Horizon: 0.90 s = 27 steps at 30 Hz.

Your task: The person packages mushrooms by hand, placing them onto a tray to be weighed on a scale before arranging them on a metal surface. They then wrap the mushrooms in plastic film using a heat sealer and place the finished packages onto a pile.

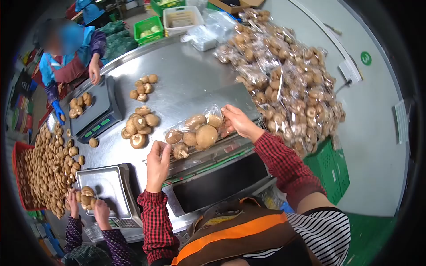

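A clear plastic bag of brown mushrooms (195,133) lies across the sealing machine (222,177) in front of me. My left hand (157,164) pinches the bag's near-left end. My right hand (237,122) grips its far-right end. Both sleeves are red-and-black check. Loose mushrooms (140,126) sit in small piles on the steel table (186,75), just left of the bag.
A big heap of filled mushroom bags (284,75) covers the table's right side. Two scales stand left: one (95,111) by a person in blue, one (111,190) where another person's hands (86,204) hold mushrooms. A red crate of mushrooms (40,173) is far left; green crates behind.
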Motion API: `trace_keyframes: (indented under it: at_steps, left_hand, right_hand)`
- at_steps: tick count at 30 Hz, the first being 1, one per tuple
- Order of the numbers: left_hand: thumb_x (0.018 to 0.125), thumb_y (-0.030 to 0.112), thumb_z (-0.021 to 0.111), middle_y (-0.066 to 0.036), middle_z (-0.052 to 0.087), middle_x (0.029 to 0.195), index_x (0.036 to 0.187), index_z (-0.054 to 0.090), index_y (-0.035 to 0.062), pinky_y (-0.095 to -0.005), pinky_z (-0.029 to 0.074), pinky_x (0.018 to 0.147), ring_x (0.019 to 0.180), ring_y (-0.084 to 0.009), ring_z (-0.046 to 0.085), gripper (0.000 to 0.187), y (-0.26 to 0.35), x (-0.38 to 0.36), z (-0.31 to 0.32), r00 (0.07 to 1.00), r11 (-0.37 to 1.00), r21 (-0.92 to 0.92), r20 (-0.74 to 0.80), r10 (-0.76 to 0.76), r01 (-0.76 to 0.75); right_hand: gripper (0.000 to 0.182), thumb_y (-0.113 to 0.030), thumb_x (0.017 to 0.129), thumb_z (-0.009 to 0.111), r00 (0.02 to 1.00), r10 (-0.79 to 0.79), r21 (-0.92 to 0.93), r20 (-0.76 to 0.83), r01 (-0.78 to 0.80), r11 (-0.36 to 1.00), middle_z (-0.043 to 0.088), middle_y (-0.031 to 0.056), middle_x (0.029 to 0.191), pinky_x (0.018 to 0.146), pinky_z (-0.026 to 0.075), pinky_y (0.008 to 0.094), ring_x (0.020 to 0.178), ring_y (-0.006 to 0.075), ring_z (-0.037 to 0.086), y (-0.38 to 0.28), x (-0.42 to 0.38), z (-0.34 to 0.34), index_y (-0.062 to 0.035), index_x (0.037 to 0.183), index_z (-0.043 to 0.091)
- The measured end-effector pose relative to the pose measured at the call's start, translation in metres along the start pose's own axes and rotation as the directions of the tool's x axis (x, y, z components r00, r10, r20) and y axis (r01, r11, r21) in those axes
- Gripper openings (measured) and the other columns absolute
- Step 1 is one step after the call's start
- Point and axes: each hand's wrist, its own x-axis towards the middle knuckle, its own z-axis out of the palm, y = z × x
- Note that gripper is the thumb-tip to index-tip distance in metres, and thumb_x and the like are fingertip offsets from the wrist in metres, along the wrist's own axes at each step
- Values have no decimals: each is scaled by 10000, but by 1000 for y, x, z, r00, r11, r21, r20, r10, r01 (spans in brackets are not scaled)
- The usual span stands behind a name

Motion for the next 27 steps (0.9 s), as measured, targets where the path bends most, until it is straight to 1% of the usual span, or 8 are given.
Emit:
trace_keyframes:
  at_steps: [3,7,13,16,21,23,25,27]
  left_hand:
    - [993,225,570,-8,560,665,831,523,41,-209,427,477,520,-64,516,250,13,-27,-2,973,905,-371,171,-152,207]
    - [965,353,601,-35,550,588,770,550,13,-229,393,397,424,-93,494,396,3,-71,0,789,838,-70,388,-477,542]
    - [996,286,555,-3,530,590,704,542,37,-244,334,420,455,-74,418,384,-2,-117,30,866,828,-263,227,-445,495]
    - [1004,230,545,-37,438,565,692,492,20,-295,316,495,546,-126,345,380,-24,-138,59,994,993,38,24,-110,109]
    - [889,200,675,-126,585,689,672,539,53,-413,462,539,609,-313,586,296,-55,-116,102,882,639,646,122,455,-418]
    - [882,204,680,-128,572,684,662,521,56,-406,465,545,622,-320,582,310,-50,-110,129,845,624,601,177,505,-499]
    - [904,214,667,-74,617,699,691,559,51,-393,455,540,612,-253,597,289,-60,-105,138,830,600,600,217,515,-529]
    - [958,228,599,-34,664,813,854,635,46,-349,508,607,691,-173,632,212,-79,-107,131,904,986,-42,409,-128,158]
  right_hand:
    - [353,-266,1054,351,984,80,207,162,-113,972,638,157,1070,636,613,368,877,283,706,24,-65,-12,-22,1308,364]
    - [301,-283,1051,371,934,333,388,131,-357,850,669,148,1062,641,603,336,820,246,705,82,-152,-5,-44,1219,446]
    - [217,-256,1032,458,849,-9,5,-528,14,1000,652,68,854,576,522,301,698,154,649,143,-203,28,-52,996,520]
    - [262,-214,991,541,619,-358,-415,-699,57,908,558,97,611,514,417,347,570,181,571,190,-222,25,-2,838,527]
    - [245,-226,965,577,322,-425,-484,-846,-130,865,585,207,658,574,478,416,635,335,651,285,-214,-12,6,886,562]
    - [230,-244,970,570,351,-265,-359,-898,-236,903,648,187,790,647,505,392,745,292,670,304,-184,6,-15,955,570]
    - [225,-245,975,555,574,11,343,-819,474,811,660,122,974,735,518,387,865,248,651,326,-171,25,-38,1061,573]
    - [286,-277,985,518,890,30,591,-455,277,758,619,49,1090,797,509,373,958,205,616,303,-199,51,-60,1164,571]
